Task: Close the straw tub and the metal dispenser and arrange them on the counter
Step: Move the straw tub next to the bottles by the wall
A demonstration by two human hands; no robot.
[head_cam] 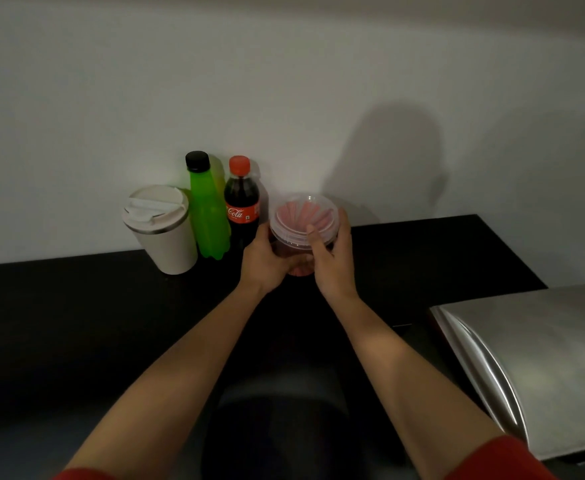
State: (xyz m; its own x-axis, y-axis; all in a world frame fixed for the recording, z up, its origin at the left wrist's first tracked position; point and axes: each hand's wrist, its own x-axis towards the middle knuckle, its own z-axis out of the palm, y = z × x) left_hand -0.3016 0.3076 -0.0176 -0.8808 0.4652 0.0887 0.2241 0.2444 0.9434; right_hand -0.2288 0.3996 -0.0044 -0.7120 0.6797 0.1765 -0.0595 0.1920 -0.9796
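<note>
The straw tub (301,216) is a clear round plastic container with pink straws showing through its clear lid. It stands on the black counter (76,323) near the wall, right of the cola bottle. My left hand (266,261) wraps the tub's left side. On the right rim rests my right hand (332,261), thumb pressing on the lid and fingers curled around the back edge. The metal dispenser (533,368) lies at the right with its curved brushed-steel cover down.
A white lidded travel cup (162,230), a green bottle (208,209) with a black cap and a cola bottle (242,206) with a red cap stand in a row against the white wall, left of the tub.
</note>
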